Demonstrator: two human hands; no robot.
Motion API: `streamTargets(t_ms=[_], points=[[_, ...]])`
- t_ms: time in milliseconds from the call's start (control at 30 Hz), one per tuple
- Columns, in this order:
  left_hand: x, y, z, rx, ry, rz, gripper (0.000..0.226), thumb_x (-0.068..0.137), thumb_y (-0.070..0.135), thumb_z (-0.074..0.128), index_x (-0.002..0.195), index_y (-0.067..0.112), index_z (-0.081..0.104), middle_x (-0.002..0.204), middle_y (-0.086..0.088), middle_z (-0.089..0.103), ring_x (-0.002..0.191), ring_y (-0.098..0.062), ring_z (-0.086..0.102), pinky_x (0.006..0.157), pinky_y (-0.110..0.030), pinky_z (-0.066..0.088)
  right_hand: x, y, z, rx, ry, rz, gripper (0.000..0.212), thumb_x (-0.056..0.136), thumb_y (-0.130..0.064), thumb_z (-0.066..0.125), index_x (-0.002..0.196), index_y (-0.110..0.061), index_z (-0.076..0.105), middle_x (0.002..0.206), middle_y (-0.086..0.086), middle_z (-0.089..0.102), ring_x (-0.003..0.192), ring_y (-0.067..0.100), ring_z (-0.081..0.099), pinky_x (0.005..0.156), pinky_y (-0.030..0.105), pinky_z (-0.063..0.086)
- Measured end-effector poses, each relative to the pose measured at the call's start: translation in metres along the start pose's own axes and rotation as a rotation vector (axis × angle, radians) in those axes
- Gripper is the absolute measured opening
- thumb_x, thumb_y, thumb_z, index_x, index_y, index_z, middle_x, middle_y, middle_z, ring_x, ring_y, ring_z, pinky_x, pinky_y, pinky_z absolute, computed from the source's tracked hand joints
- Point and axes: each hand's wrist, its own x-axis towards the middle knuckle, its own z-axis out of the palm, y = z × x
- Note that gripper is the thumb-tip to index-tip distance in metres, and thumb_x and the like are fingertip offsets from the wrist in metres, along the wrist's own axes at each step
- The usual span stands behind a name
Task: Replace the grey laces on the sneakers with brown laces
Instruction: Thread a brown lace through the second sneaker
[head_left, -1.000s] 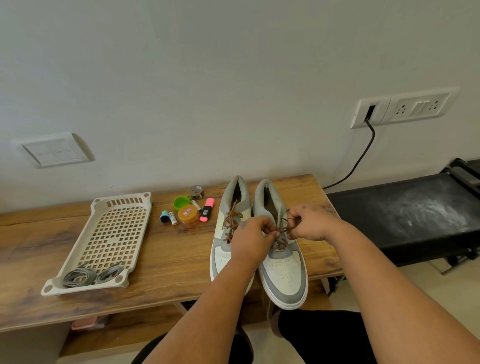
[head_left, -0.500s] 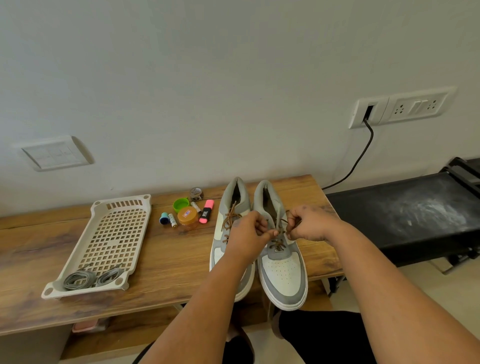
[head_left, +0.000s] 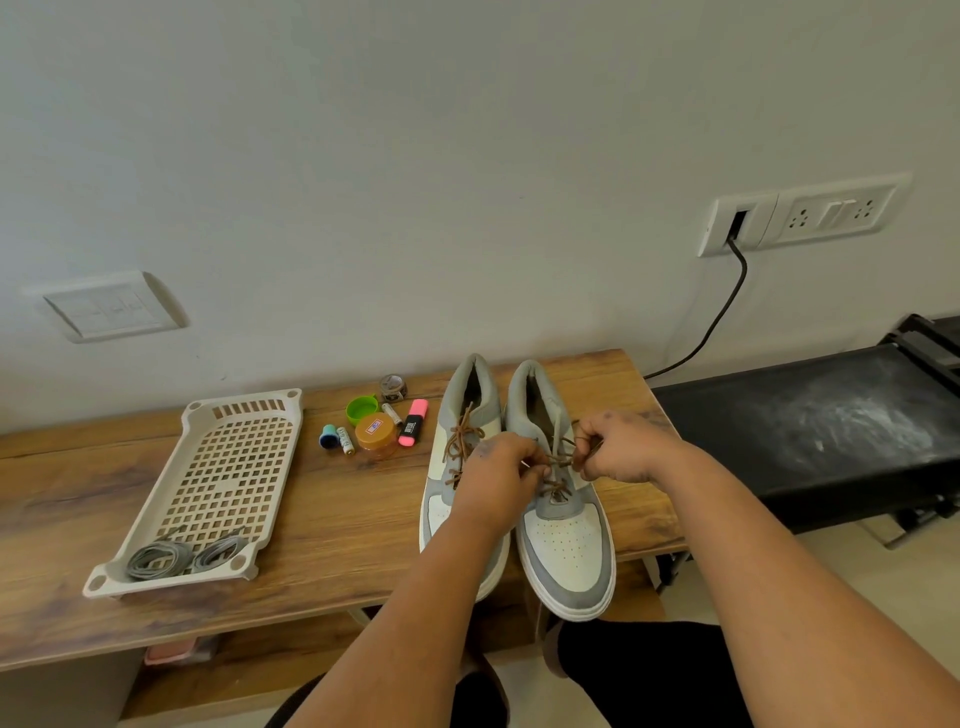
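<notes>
Both the left hand (head_left: 496, 475) and right hand (head_left: 621, 449) pinch the brown lace (head_left: 558, 462) over the right sneaker (head_left: 563, 519) on the bench (head_left: 337, 519). Thin, limp cord; probably best gripped near its ends.

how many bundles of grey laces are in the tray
2. Both lie at the near end of the white perforated tray: one grey lace bundle toward its left corner, the other bundle just to the right.

Bare counter (head_left: 337, 525) lies open between the tray (head_left: 208, 483) near the left edge and the sneakers (head_left: 563, 525) at the right edge. Small bottles and caps (head_left: 375, 428) crowd the back edge.
</notes>
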Motion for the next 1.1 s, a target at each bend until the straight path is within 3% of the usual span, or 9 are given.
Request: streamTargets(t_ms=[267,400,467,533,667,733,800,900,1100], points=[[0.000,-0.006,-0.008,-0.123,-0.077,-0.037,0.007,0.098,0.023,0.057,0.094,0.018,0.060,0.095,0.001,0.066,0.089,-0.009,0.065,0.085,-0.037,0.056,0.004,0.009,0.001,0.089,0.005,0.011,0.013,0.083,-0.010,0.072,0.086,-0.018,0.062,0.101,0.000,0.066,0.097,0.017,0.061,0.084,0.032,0.051],[0.005,-0.001,-0.011,-0.145,0.138,-0.069,0.015,0.097,0.035,0.058,0.091,0.021,0.057,0.098,0.003,0.059,0.083,-0.013,0.061,0.076,-0.033,0.055,0.010,0.014,0.002,0.145,0.013,0.020,0.021,0.083,-0.013,0.073,0.095,-0.021,0.058,0.100,0.001,0.066,0.098,0.019,0.064,0.091,0.042,0.054],[0.011,-0.003,-0.011,0.010,0.222,-0.046,0.020,0.099,0.035,0.054,0.099,0.016,0.060,0.107,0.003,0.051,0.091,-0.012,0.051,0.081,-0.030,0.049,0.014,0.015,0.004,0.255,0.043,0.031,0.033,0.087,-0.018,0.071,0.111,-0.025,0.049,0.102,0.001,0.067,0.092,0.016,0.069,0.088,0.041,0.057],[0.011,-0.005,-0.009,0.217,0.174,-0.062,0.030,0.101,0.039,0.048,0.104,0.014,0.064,0.114,0.002,0.049,0.104,-0.015,0.043,0.092,-0.033,0.043,0.015,0.015,0.007,0.295,0.066,0.028,0.036,0.092,-0.022,0.066,0.118,-0.030,0.042,0.105,0.001,0.067,0.084,0.011,0.071,0.083,0.037,0.059],[0.008,-0.005,-0.008,0.387,0.052,-0.077,0.032,0.103,0.040,0.041,0.109,0.020,0.066,0.118,0.004,0.051,0.113,-0.017,0.040,0.099,-0.036,0.033,0.016,0.015,0.011,0.211,0.073,0.040,0.020,0.093,-0.022,0.065,0.111,-0.018,0.059,0.094,-0.006,0.067,0.075,0.003,0.068,0.060,0.018,0.051],[0.008,0.002,-0.017,0.175,0.080,-0.128,0.029,0.103,0.039,0.043,0.101,0.020,0.066,0.109,0.004,0.056,0.104,-0.015,0.047,0.091,-0.035,0.038,0.017,0.016,0.012,0.219,0.068,0.052,0.018,0.091,-0.023,0.068,0.107,-0.017,0.063,0.090,-0.006,0.068,0.073,0.004,0.069,0.053,0.015,0.046],[0.007,0.013,-0.033,-0.304,0.119,-0.218,0.028,0.103,0.032,0.047,0.088,0.015,0.064,0.096,-0.003,0.064,0.085,-0.012,0.057,0.076,-0.030,0.046,0.018,0.017,0.012,0.255,0.066,0.067,0.017,0.090,-0.022,0.069,0.104,-0.017,0.063,0.089,-0.005,0.068,0.072,0.004,0.069,0.050,0.012,0.044],[0.000,0.026,-0.056,-0.774,0.084,-0.274,0.028,0.103,0.020,0.049,0.080,0.010,0.062,0.100,-0.001,0.073,0.072,0.002,0.064,0.069,-0.018,0.047,0.020,0.018,0.013,0.305,0.070,0.082,0.018,0.089,-0.019,0.070,0.104,-0.017,0.062,0.089,-0.004,0.068,0.070,0.004,0.068,0.047,0.011,0.044],[-0.002,0.027,-0.061,-1.071,-0.040,-0.391,0.029,0.103,0.020,0.048,0.079,0.014,0.064,0.113,-0.008,0.073,0.108,-0.024,0.067,0.101,-0.043,0.048,0.024,0.019,0.021,0.273,0.084,0.047,0.013,0.088,-0.016,0.072,0.096,-0.017,0.062,0.086,-0.001,0.068,0.071,0.011,0.070,0.053,0.018,0.049]])
